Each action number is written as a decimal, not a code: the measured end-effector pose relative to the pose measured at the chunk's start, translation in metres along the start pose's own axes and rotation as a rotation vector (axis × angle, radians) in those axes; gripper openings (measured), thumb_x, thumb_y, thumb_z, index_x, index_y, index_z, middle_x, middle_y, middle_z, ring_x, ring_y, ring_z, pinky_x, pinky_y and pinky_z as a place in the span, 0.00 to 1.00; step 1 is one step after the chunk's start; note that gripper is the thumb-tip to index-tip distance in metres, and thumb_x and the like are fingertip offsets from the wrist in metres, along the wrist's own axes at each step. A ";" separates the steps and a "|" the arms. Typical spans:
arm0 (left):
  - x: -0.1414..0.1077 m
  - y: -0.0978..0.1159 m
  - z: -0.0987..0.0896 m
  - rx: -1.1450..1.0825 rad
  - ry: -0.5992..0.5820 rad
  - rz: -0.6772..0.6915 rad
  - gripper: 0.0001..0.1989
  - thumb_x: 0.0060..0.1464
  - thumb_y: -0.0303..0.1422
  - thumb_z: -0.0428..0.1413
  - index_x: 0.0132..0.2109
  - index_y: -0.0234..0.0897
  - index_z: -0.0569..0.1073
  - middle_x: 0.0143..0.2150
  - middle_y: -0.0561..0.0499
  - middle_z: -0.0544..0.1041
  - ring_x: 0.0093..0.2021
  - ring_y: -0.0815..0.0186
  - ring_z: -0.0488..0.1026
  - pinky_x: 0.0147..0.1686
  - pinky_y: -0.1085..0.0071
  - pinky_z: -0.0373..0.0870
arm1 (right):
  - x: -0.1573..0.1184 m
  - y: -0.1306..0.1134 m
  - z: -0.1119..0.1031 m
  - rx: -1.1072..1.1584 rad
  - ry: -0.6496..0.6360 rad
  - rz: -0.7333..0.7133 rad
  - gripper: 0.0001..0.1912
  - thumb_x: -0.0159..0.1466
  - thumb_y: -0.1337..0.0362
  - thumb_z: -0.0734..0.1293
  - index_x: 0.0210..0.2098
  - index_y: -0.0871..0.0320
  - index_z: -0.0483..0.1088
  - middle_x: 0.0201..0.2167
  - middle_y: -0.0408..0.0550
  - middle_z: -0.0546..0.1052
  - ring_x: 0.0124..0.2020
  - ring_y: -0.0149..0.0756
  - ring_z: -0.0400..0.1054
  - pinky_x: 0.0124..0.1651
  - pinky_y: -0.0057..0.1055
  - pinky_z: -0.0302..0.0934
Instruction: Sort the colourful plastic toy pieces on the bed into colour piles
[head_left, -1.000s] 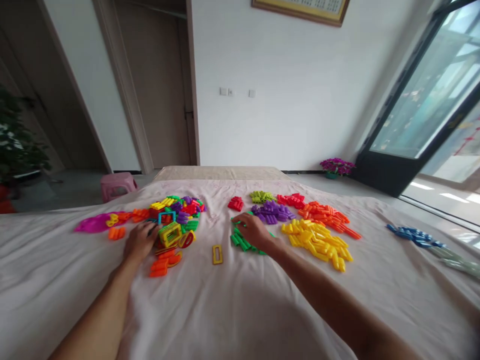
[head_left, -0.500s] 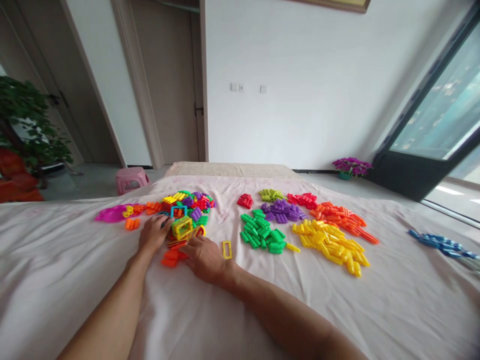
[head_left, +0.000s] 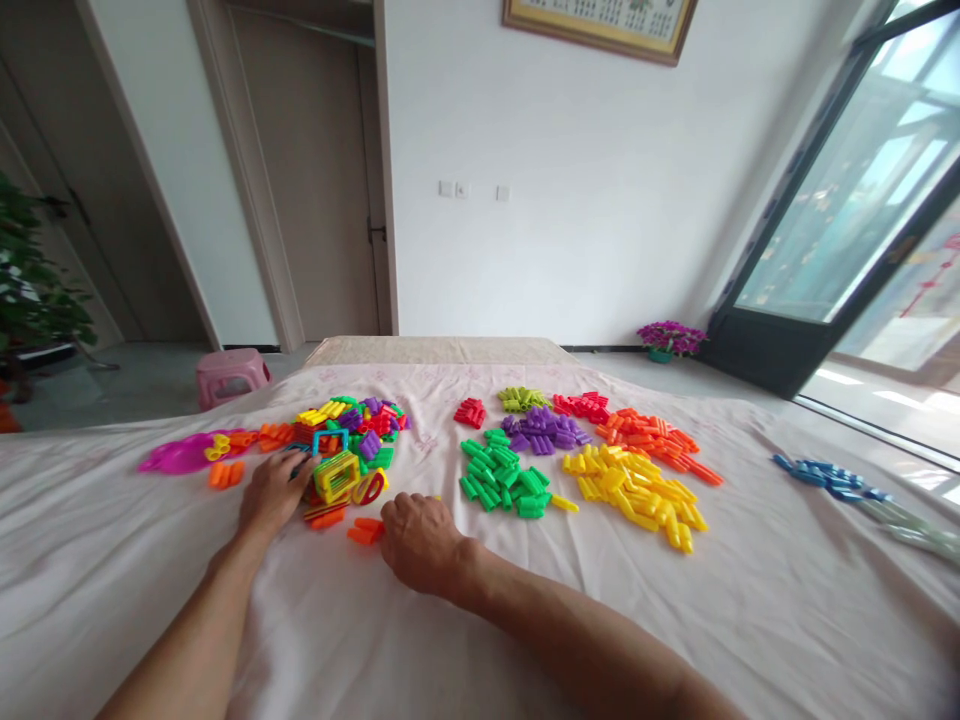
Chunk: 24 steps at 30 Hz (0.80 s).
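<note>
My left hand (head_left: 274,492) reaches to the left edge of a mixed heap, its fingers beside a yellow frame block (head_left: 337,477) and a blue square frame (head_left: 331,441); whether it grips anything is hidden. My right hand (head_left: 421,540) is closed, with its fingertips at some orange pieces (head_left: 364,531) on the cloth; what it holds, if anything, is hidden. Between the hands lies a red and yellow ring-shaped piece (head_left: 369,487). Yellow pieces (head_left: 321,412) and purple pieces (head_left: 370,445) lie in the heap behind.
Sorted piles of green (head_left: 502,478), purple (head_left: 546,430), yellow (head_left: 634,492) and orange pieces (head_left: 651,438) spread across the cloth (head_left: 570,620) to the right. Blue pieces (head_left: 829,476) lie far right. A magenta tray (head_left: 180,453) is at the left.
My right hand has moved away from the heap, toward me, with orange pieces now at its fingertips. The yellow rectangular frame is mostly hidden behind it. The camera view has shifted.
</note>
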<state>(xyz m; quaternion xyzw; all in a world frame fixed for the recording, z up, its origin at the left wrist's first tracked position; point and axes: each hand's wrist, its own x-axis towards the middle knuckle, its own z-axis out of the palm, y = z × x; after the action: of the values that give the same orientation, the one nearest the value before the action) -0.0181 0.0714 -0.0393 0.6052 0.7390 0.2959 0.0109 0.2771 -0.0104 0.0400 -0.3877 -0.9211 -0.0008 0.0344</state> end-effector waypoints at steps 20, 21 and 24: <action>0.002 -0.004 0.001 -0.024 0.007 -0.017 0.32 0.57 0.55 0.43 0.50 0.36 0.77 0.59 0.38 0.74 0.62 0.52 0.67 0.65 0.56 0.59 | -0.014 0.036 0.008 0.248 0.141 0.171 0.15 0.71 0.62 0.58 0.54 0.55 0.68 0.44 0.50 0.80 0.42 0.40 0.76 0.40 0.31 0.65; 0.003 -0.005 0.001 -0.022 0.009 -0.019 0.32 0.56 0.55 0.43 0.49 0.36 0.77 0.59 0.38 0.74 0.62 0.51 0.67 0.65 0.55 0.59 | -0.014 0.043 0.006 0.307 0.172 0.198 0.15 0.71 0.61 0.59 0.54 0.55 0.69 0.46 0.50 0.80 0.43 0.39 0.76 0.42 0.31 0.65; 0.005 -0.009 0.003 -0.001 -0.008 -0.014 0.32 0.56 0.55 0.44 0.49 0.36 0.77 0.59 0.38 0.74 0.62 0.50 0.67 0.64 0.55 0.61 | -0.013 0.077 -0.003 0.452 0.281 0.255 0.11 0.69 0.63 0.63 0.47 0.56 0.74 0.46 0.48 0.81 0.46 0.37 0.75 0.47 0.28 0.64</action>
<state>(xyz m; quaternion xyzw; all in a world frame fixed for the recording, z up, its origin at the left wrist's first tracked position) -0.0266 0.0766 -0.0442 0.6013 0.7430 0.2935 0.0162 0.3413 0.0340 0.0405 -0.4788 -0.8281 0.1550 0.2469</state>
